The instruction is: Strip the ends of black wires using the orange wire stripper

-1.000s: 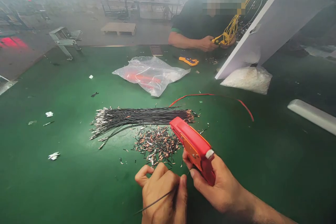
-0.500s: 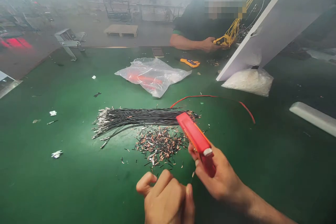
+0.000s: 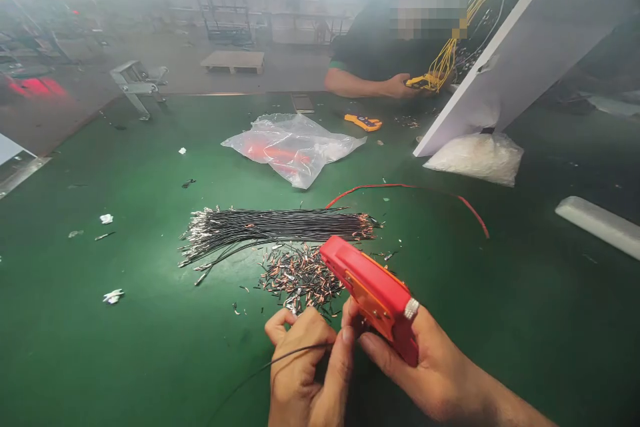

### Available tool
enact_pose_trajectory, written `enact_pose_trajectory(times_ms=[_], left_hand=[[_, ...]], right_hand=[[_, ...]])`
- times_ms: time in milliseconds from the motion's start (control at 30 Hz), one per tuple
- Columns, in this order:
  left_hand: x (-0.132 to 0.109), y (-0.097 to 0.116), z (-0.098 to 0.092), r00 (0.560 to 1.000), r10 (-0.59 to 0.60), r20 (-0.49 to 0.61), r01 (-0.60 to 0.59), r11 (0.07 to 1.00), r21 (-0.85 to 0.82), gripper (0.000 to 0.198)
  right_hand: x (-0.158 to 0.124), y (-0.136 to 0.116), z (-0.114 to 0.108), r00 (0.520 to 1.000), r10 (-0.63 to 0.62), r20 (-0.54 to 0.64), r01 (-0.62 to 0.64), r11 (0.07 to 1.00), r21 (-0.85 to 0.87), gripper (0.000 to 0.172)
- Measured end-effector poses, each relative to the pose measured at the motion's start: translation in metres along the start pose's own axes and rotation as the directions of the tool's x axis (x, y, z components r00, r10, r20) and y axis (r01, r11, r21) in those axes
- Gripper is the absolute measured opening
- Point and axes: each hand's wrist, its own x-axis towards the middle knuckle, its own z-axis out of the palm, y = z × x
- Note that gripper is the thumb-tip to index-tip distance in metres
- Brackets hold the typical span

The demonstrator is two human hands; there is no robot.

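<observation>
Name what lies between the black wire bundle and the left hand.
In the head view, a heap of short copper-tipped wire pieces lies between the black wire bundle and the left hand.

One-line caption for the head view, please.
Right hand grips a red hand tool; left hand pinches a thin black wire beside it, near scattered terminals on a green table.

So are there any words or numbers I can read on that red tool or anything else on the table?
None can be read.
The red tool shows no lettering.
The small orange tool has a dark patch, too small and blurred to read.
</observation>
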Motion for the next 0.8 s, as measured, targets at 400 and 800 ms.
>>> enact_pose_trajectory(times_ms=[400,800], left_hand=[[0.002,0.008,0.002,0.988,-0.151,0.025,0.153,0.982,-0.113,0.030],[0.037,0.003,-0.056,0.970,0.213,-0.114,-0.199,0.972,0.121,0.020]], right_hand=[[-0.008,0.028,0.016,0.992,0.050,-0.115,-0.011,0.949,0.314,0.011],[0.000,0.018,0.015,0.992,0.011,0.128,-0.119,0.464,0.878,0.034]])
